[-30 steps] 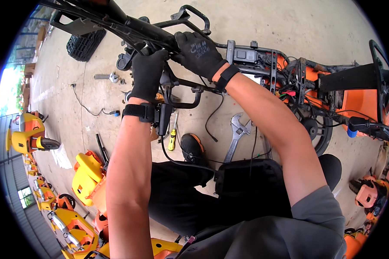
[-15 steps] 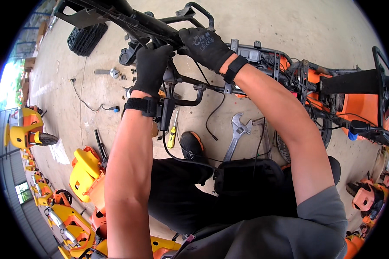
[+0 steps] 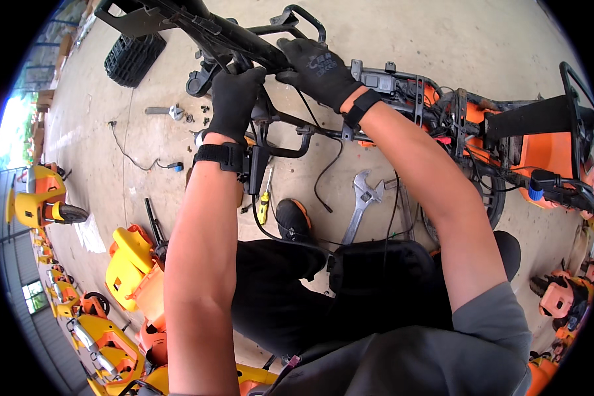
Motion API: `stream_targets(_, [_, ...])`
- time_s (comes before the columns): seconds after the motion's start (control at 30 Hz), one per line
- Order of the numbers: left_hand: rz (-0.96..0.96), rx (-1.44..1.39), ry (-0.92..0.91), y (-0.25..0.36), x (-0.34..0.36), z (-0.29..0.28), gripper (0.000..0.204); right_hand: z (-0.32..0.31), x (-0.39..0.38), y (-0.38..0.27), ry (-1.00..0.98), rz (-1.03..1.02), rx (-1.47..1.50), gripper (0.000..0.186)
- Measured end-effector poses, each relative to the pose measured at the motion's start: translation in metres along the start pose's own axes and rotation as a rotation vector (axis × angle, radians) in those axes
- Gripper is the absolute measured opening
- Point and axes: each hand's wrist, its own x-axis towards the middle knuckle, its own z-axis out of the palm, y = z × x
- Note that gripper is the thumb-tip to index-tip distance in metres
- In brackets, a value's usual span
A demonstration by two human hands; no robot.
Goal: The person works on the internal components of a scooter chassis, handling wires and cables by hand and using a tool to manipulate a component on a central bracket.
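Observation:
A black metal scooter frame stands in front of me, its thick tube slanting down from the upper left. My left hand, in a black glove, is closed at the near side of the tube, beside the cables. On the far right side of the same tube my right hand, gloved too, curls its fingers against it. What lies under the fingertips is partly hidden. Below my left wrist a small black box hangs with a cable leading down. A loose black cable dangles from the frame.
On the floor lie an adjustable wrench, a yellow-handled screwdriver, a smaller wrench and a black crate-like basket. The orange-bodied rear part extends right. Yellow scooters line the left side.
The frame's upper tube has shifted slightly to the right and down in view. Both hands stay at the tube, with the left moved slightly right.

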Motion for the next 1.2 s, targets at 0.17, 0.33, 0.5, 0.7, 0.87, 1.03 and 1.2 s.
stream_targets(0.17, [-0.032, -0.179, -0.045, -0.017, 0.004, -0.007, 0.024, -0.008, -0.034, -0.002, -0.042, 0.261, 0.086, 0.034])
stream_targets(0.33, [-0.06, -0.231, -0.134, -0.005, -0.005, -0.01, 0.021, 0.011, -0.06, -0.024, -0.043, 0.4, 0.285, 0.02])
stream_targets(0.5, [-0.163, -0.366, -0.251, -0.005, -0.012, -0.01, 0.022, 0.027, -0.055, -0.025, -0.176, 0.518, 0.344, 0.029])
stream_targets(0.7, [-0.108, -0.4, -0.258, -0.01, -0.011, -0.007, 0.02, 0.039, -0.052, -0.029, -0.044, 0.594, 0.399, 0.025])
stream_targets(0.87, [-0.071, -0.328, -0.294, -0.019, -0.009, -0.011, 0.02, 0.027, -0.04, -0.036, -0.118, 0.714, 0.619, 0.027])
stream_targets(1.03, [-0.078, -0.258, -0.338, -0.027, 0.001, -0.012, 0.025, 0.026, -0.036, -0.029, -0.138, 0.591, 0.541, 0.027])
stream_targets(1.2, [-0.083, -0.322, -0.324, -0.023, -0.002, -0.009, 0.026, 0.023, -0.042, -0.027, -0.161, 0.645, 0.51, 0.027])
